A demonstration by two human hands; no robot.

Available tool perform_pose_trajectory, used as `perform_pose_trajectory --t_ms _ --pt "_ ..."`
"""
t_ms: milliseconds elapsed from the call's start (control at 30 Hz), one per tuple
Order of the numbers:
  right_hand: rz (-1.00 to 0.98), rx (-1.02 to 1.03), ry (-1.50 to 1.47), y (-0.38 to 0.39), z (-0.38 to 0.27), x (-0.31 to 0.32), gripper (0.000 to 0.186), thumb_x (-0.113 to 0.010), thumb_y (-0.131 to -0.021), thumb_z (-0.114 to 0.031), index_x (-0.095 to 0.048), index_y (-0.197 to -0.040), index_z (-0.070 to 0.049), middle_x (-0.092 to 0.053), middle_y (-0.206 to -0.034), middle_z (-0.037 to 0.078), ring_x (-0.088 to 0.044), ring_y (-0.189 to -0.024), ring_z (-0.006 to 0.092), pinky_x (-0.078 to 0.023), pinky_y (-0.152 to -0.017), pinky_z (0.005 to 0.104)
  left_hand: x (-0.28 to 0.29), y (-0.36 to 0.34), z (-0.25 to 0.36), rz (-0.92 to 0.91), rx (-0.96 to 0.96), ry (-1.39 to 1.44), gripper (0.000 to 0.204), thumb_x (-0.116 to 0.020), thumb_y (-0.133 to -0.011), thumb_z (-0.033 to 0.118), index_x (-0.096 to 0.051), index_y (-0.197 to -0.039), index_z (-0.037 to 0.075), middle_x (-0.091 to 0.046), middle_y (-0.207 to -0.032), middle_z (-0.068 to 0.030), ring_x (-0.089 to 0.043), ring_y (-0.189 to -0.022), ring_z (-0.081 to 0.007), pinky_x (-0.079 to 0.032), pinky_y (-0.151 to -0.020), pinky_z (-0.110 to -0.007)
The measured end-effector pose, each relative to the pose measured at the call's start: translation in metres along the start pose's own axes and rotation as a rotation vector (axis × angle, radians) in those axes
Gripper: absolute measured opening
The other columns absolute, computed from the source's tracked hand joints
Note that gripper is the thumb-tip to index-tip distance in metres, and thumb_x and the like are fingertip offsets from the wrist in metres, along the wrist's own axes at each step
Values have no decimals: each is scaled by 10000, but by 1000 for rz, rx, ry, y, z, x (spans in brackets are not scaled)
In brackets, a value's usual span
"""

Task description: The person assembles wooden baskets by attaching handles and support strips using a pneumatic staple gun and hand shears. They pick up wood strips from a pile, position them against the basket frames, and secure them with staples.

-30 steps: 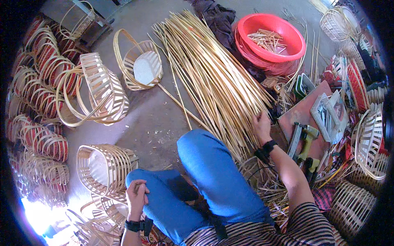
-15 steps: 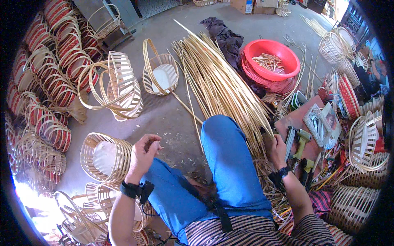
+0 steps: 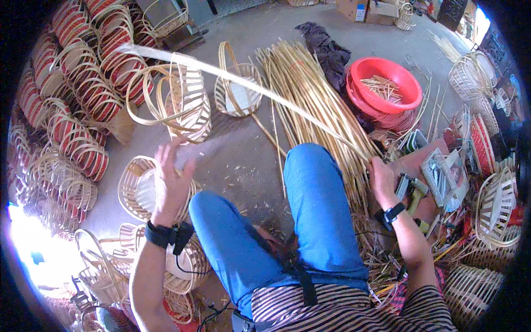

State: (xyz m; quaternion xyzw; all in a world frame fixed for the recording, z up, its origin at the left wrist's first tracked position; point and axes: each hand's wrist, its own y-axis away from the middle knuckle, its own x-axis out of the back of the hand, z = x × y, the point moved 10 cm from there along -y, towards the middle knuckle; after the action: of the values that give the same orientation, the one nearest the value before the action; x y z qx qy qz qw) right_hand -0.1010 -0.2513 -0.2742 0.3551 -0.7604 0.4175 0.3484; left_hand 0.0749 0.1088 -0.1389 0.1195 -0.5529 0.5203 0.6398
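Observation:
My right hand [image 3: 381, 180], beside my knee, is closed round one end of a long pale bamboo strip [image 3: 249, 86]. The strip slants up and leftward across the floor, its far end blurred near the stacked baskets. Beneath it lies a thick bundle of bamboo strips [image 3: 310, 105]. My left hand [image 3: 172, 182] is raised with fingers spread, slightly smeared by motion, and nothing in it. Behind that hand stands a round slatted basket [image 3: 131, 185] without a visible handle.
Stacked red-and-natural baskets [image 3: 77, 116] fill the left side. Handled baskets [image 3: 238, 88] stand ahead. At right are red basins [image 3: 387, 83] holding short sticks, a dark cloth [image 3: 326, 50], a tray of metal pieces [image 3: 440, 171] and a green-handled tool [image 3: 417, 193].
My right hand has lifted one strip off the bundle, and it now stretches leftward over the floor. My left hand's curled fingers have spread. The whole view has shifted slightly.

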Motion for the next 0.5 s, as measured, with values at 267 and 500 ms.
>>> perform_pose_trajectory --t_ms 267,500 --pt "14 475 -81 -49 -88 22 90 -549 -704 -104 -476 -743 -68 -516 -647 96 -512 -628 275 -397 -543 367 24 12 -25 -244 -170 -305 403 -570 -723 277 -478 -1024 27 -492 -929 -155 -457 -901 -283 -341 -801 -372" --pt "-123 621 -185 -77 -132 -9 154 -556 -728 -194 -473 -731 -64 -534 -656 95 -526 -646 278 -396 -540 372 -6 48 -51 -362 79 51 186 -483 -796 155 -490 -723 -16 -425 -579 -72 -384 -546 -156 -325 -510 -290"
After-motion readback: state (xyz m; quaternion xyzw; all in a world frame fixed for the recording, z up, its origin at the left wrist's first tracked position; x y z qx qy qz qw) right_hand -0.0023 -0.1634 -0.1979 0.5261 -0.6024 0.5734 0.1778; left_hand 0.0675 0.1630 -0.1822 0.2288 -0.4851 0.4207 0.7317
